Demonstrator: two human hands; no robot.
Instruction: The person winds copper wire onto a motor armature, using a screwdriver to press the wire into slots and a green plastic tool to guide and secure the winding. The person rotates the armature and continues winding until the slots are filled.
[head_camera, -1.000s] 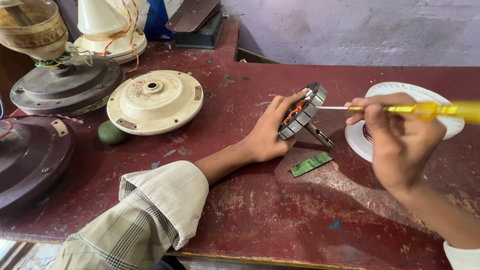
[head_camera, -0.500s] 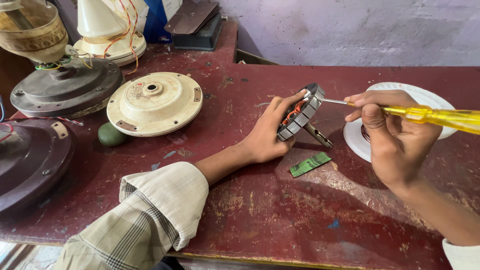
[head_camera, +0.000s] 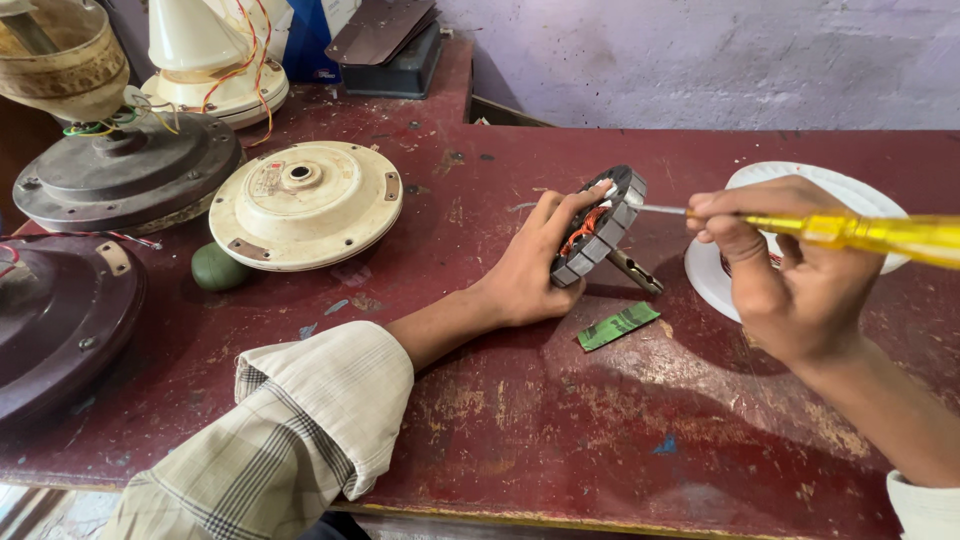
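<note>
My left hand (head_camera: 528, 268) grips a round fan stator (head_camera: 600, 225) with copper windings, standing it on edge on the dark red table (head_camera: 560, 420). A short metal shaft (head_camera: 634, 270) sticks out below it. My right hand (head_camera: 790, 270) holds a screwdriver with a yellow handle (head_camera: 880, 233); its thin blade (head_camera: 655, 209) touches the stator's upper rim. A small green strip (head_camera: 618, 326) lies flat on the table just below the stator. Behind my right hand sits a white round cover (head_camera: 800, 180), partly hidden.
A cream fan motor cover (head_camera: 305, 203) lies left of centre with a green ball-like lump (head_camera: 218, 267) beside it. Dark brown fan housings (head_camera: 125, 170) (head_camera: 60, 320) fill the left side. A cream fan body with red wires (head_camera: 215, 60) and a dark box (head_camera: 390, 45) stand at the back.
My right hand has shifted the screwdriver slightly, its tip staying at the stator rim. My left hand keeps the stator in the same place.
</note>
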